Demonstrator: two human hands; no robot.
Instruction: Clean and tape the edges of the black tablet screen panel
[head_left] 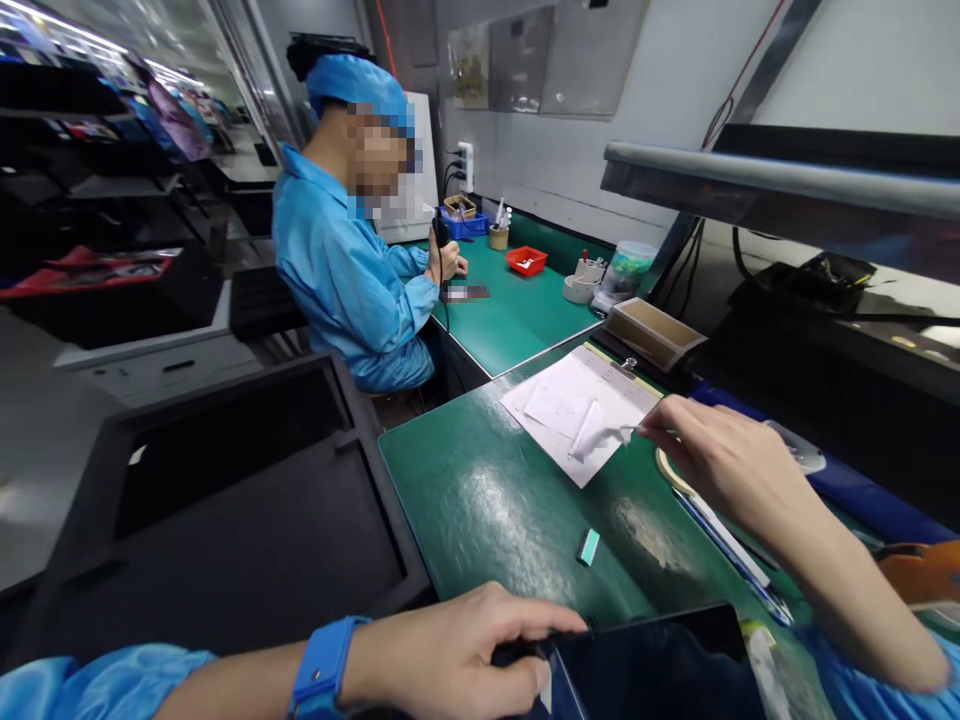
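Observation:
My left hand [465, 655] is closed on the left edge of a dark flat tablet-like device [660, 665] lying at the near edge of the green bench mat [487, 500]. A blue band sits on that wrist. My right hand [720, 460] reaches out over the mat and pinches a small white strip of film or paper [596, 432], which hangs above a clipboard of white sheets [577, 405]. A little teal block [589, 546] lies on the mat between the hands.
A co-worker in a blue smock and cap [341, 270] sits at the adjoining green bench holding a tool. A red tray [526, 261], tape rolls and jars stand at the back. A black tray rack [225, 510] is at my left; a pen [731, 550] lies at right.

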